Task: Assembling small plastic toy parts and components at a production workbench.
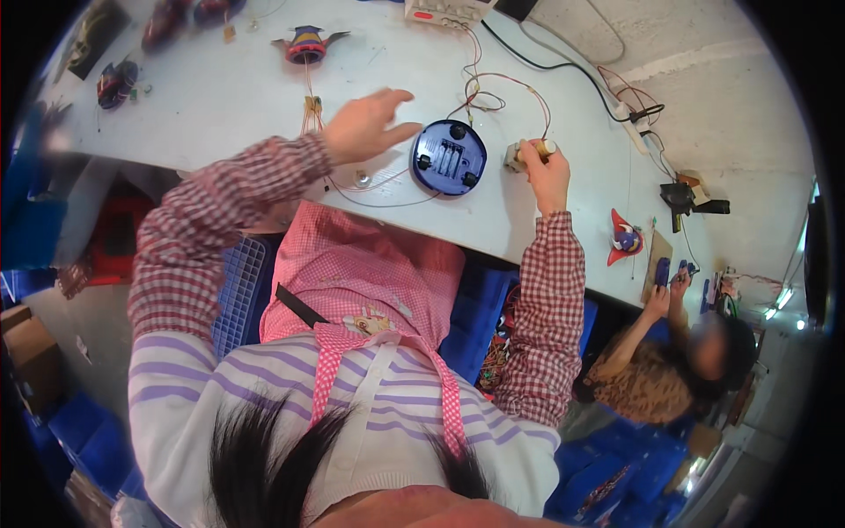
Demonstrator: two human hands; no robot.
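A round dark-blue plastic base (475, 158) lies on the white table between my hands, its slotted inside and black round parts facing up. My left hand (368, 126) is just left of it, thumb and fingers apart, holding nothing. My right hand (547, 180) grips a small beige and grey cylinder-shaped part (514, 158) on the other side of the base. Its kind is unclear, as my fingers cover part of it. Thin wires (546, 114) run near its top. Beyond my left hand, a red, blue and yellow winged toy part (308, 46) trails wires toward my wrist.
A beige powered box (444, 11) with leads stands at the far edge. Dark red toy pieces (116, 84) lie at the far left. A red-finned toy (625, 238) and a black tool (678, 198) are to the right, where another person (651, 370) works. Blue bins (484, 308) sit below the table.
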